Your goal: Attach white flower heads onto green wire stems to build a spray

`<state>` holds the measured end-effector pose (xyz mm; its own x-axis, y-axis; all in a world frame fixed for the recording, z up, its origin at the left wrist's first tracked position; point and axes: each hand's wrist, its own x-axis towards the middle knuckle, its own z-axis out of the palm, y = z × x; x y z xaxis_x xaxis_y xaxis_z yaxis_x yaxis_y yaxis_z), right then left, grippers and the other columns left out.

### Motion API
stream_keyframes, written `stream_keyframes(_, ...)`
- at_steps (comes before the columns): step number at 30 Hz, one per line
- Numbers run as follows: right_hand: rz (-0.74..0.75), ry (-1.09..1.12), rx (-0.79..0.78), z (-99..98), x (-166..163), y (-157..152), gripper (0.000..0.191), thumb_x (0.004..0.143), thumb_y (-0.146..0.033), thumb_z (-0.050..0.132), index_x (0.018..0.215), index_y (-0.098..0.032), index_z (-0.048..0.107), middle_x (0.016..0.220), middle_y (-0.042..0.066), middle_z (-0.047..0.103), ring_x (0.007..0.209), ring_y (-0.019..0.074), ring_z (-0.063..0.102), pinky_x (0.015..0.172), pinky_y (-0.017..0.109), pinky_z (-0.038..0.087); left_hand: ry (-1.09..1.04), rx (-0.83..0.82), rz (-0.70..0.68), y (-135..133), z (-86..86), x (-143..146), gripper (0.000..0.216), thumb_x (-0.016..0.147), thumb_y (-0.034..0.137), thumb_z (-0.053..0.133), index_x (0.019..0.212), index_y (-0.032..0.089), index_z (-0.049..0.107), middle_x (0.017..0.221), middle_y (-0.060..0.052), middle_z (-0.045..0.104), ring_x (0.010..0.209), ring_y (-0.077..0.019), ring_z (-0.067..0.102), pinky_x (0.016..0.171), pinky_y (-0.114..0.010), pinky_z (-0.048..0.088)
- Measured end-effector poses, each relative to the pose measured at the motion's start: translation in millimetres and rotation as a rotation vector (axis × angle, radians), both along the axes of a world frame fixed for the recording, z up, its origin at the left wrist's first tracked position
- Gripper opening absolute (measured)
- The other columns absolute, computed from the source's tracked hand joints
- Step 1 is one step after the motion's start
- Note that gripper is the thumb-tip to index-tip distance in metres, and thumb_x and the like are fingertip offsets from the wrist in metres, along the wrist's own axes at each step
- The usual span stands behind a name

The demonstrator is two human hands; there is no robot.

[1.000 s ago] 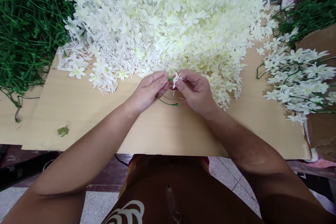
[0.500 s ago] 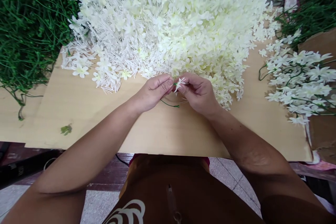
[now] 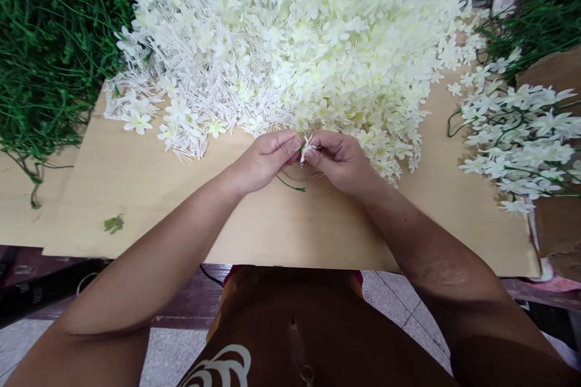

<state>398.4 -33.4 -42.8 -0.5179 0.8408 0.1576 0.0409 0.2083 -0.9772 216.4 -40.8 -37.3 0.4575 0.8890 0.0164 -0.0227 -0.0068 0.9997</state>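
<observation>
A black tube (image 3: 49, 290) at lower left bears pale lettering too small to read. Both forearms (image 3: 195, 224) angle inward over a tan board (image 3: 281, 230). The left hand (image 3: 265, 162), fingers curled, pinches a green stem (image 3: 291, 184); the right hand (image 3: 344, 160) grips a white artificial flower (image 3: 307, 149) between thumb and fingers, midway between both hands. Beyond, flower heads (image 3: 345, 42) lie heaped.

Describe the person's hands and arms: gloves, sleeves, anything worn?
The left hand and right hand are ungloved, no ring showing. The left forearm and right forearm are bare: no sleeve, watch or bracelet visible. The dark top bears a pale looped print.
</observation>
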Motion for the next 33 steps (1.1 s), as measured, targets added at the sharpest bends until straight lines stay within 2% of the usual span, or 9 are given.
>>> stream_keyframes(4, -0.014, -0.017, -0.050, -0.1, -1, 0, 0.044, 0.079, -0.058, 0.075, 0.065, -0.019, 0.058, 0.063, -0.001, 0.056, 0.066, 0.0122, 0.051, 0.064, 0.027, 0.042, 0.007, 0.033, 0.003, -1, -1.3, 1, 0.059, 0.083, 0.072, 0.061, 0.061, 0.020, 0.043, 0.056, 0.004, 0.035, 0.055, -0.0101, 0.034, 0.052, -0.025, 0.028)
stream_keyframes(11, 0.028, 0.051, -0.217, 1.4, -2, 1, 0.043, 0.073, -0.057, 0.081, 0.065, -0.019, 0.064, 0.067, 0.001, 0.065, 0.069, 0.0135, 0.060, 0.070, 0.028, 0.048, 0.116, 0.120, -0.003, -1, -2.5, 2, 0.057, 0.089, 0.070, 0.053, 0.062, 0.020, 0.045, 0.057, 0.004, 0.036, 0.058, -0.0121, 0.038, 0.056, -0.027, 0.032)
stream_keyframes(19, -0.039, -0.007, -0.257, 5.5, -5, 1, 0.046, 0.069, -0.061, 0.082, 0.063, -0.019, 0.064, 0.057, -0.003, 0.055, 0.056, 0.0090, 0.046, 0.058, 0.025, 0.043, 0.202, 0.197, 0.065, -3, -5.7, 6, 0.063, 0.090, 0.076, 0.042, 0.064, 0.019, 0.049, 0.057, 0.003, 0.040, 0.055, -0.0111, 0.038, 0.056, -0.027, 0.034)
stream_keyframes(23, -0.066, 0.025, -0.287, 6.6, -8, 1, 0.044, 0.067, -0.057, 0.085, 0.064, -0.018, 0.065, 0.062, -0.001, 0.062, 0.062, 0.0100, 0.056, 0.063, 0.024, 0.048, 0.141, 0.162, 0.122, -1, -7.0, 9, 0.064, 0.085, 0.079, 0.048, 0.061, 0.020, 0.045, 0.057, 0.003, 0.042, 0.056, -0.0115, 0.041, 0.058, -0.027, 0.038)
stream_keyframes(27, -0.078, 0.103, -0.344, 10.2, -8, 2, 0.044, 0.066, -0.058, 0.085, 0.066, -0.018, 0.066, 0.065, -0.001, 0.066, 0.064, 0.0100, 0.062, 0.067, 0.024, 0.054, 0.103, 0.150, 0.141, 2, -8.1, 6, 0.056, 0.093, 0.068, 0.046, 0.064, 0.020, 0.046, 0.063, 0.000, 0.050, 0.063, -0.0136, 0.050, 0.065, -0.028, 0.045)
stream_keyframes(29, -0.116, 0.125, -0.356, 13.9, -5, 2, 0.044, 0.068, -0.060, 0.083, 0.067, -0.019, 0.066, 0.065, -0.002, 0.066, 0.063, 0.0098, 0.062, 0.067, 0.025, 0.056, 0.216, 0.279, 0.203, 3, -7.7, 0, 0.051, 0.097, 0.063, 0.042, 0.075, 0.019, 0.056, 0.072, -0.003, 0.057, 0.071, -0.0159, 0.055, 0.072, -0.031, 0.049)
stream_keyframes(31, -0.169, 0.154, -0.373, 19.0, 0, 2, 0.044, 0.068, -0.058, 0.084, 0.065, -0.019, 0.063, 0.063, -0.003, 0.064, 0.062, 0.0098, 0.062, 0.067, 0.026, 0.058, 0.357, 0.533, 0.304, 3, -5.7, -9, 0.047, 0.098, 0.060, 0.043, 0.096, 0.018, 0.064, 0.086, -0.006, 0.062, 0.085, -0.0197, 0.059, 0.082, -0.037, 0.051)
stream_keyframes(33, -0.218, 0.192, -0.403, 24.9, 4, 3, 0.042, 0.069, -0.054, 0.084, 0.063, -0.019, 0.061, 0.061, -0.003, 0.062, 0.062, 0.0101, 0.063, 0.066, 0.026, 0.058, 0.437, 0.821, 0.348, 2, -2.4, -18, 0.047, 0.096, 0.058, 0.049, 0.117, 0.020, 0.065, 0.102, -0.009, 0.063, 0.100, -0.0236, 0.060, 0.091, -0.042, 0.049)
